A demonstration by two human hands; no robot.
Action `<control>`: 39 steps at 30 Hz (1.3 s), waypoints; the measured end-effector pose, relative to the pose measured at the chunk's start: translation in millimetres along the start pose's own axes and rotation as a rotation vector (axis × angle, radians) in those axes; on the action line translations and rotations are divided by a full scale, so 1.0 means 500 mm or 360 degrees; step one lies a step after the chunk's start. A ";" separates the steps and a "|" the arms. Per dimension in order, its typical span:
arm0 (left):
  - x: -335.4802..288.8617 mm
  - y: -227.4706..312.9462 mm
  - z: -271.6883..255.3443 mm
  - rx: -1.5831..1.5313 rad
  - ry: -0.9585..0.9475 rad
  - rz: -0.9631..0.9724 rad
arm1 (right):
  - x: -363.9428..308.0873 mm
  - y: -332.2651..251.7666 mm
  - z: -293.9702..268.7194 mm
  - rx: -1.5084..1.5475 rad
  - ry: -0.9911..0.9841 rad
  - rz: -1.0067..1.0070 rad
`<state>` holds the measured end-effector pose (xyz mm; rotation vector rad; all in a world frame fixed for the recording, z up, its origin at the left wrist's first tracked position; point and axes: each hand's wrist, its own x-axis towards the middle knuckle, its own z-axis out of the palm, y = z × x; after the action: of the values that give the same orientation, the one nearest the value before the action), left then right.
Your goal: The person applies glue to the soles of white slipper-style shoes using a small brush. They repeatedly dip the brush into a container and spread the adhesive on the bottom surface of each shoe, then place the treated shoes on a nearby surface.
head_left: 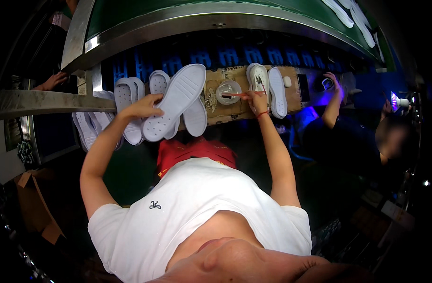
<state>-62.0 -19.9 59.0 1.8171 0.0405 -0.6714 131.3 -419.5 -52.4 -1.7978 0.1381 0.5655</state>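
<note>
Left hand (pixel 145 107) grips a sole (pixel 178 96), raised at the left of the bench board (pixel 234 113). Right hand (pixel 257 101) grips a brush (pixel 235 95), its tip at the cup (pixel 229 85). Brushing appears unfinished; any coating is indiscernible. Other soles (pixel 195 121) lie alongside, status indeterminable.

The head camera is being worn as the left one of a side-by-side pair, and it is looking steeply down from head height over the wearer's white shirt (pixel 201 188), which is filling the near part of the view from close up. Beyond the shirt it is facing the worktop (pixel 237 111), where the left fingers (pixel 153 98) and the right fingers (pixel 250 95) are showing at middle range. Its fisheye lens is bending the metal rail (pixel 216 24) on the far side into an arc and is taking in a co-worker (pixel 341 141) at the right.
</note>
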 end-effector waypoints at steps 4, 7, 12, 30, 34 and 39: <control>0.004 -0.090 0.098 -0.1378 -0.0350 0.0053 | -0.065 -0.112 -0.018 0.0749 -0.0506 0.0527; 0.013 -0.048 0.161 -0.2290 -0.0427 0.0015 | -0.101 -0.191 0.009 0.0791 -0.0690 0.0316; 0.008 -0.012 0.184 -0.2270 -0.0592 -0.0010 | -0.148 -0.329 0.075 -0.0053 -0.0467 -0.0693; 0.049 0.085 0.192 -0.2038 -0.0430 0.0231 | -0.127 -0.413 0.014 -0.0855 -0.0340 -0.1268; 0.086 0.041 0.197 -0.2034 -0.0123 0.0106 | -0.213 -0.324 0.050 -0.0325 -0.0445 -0.1115; 0.101 0.030 0.174 -0.1986 0.0043 0.0437 | -0.274 -0.325 0.043 -0.0541 -0.0822 -0.1085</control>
<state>-51.3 -117.4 31.5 0.6048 0.1799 -0.2792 66.0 -376.1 146.3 -1.8096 -0.9373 0.5493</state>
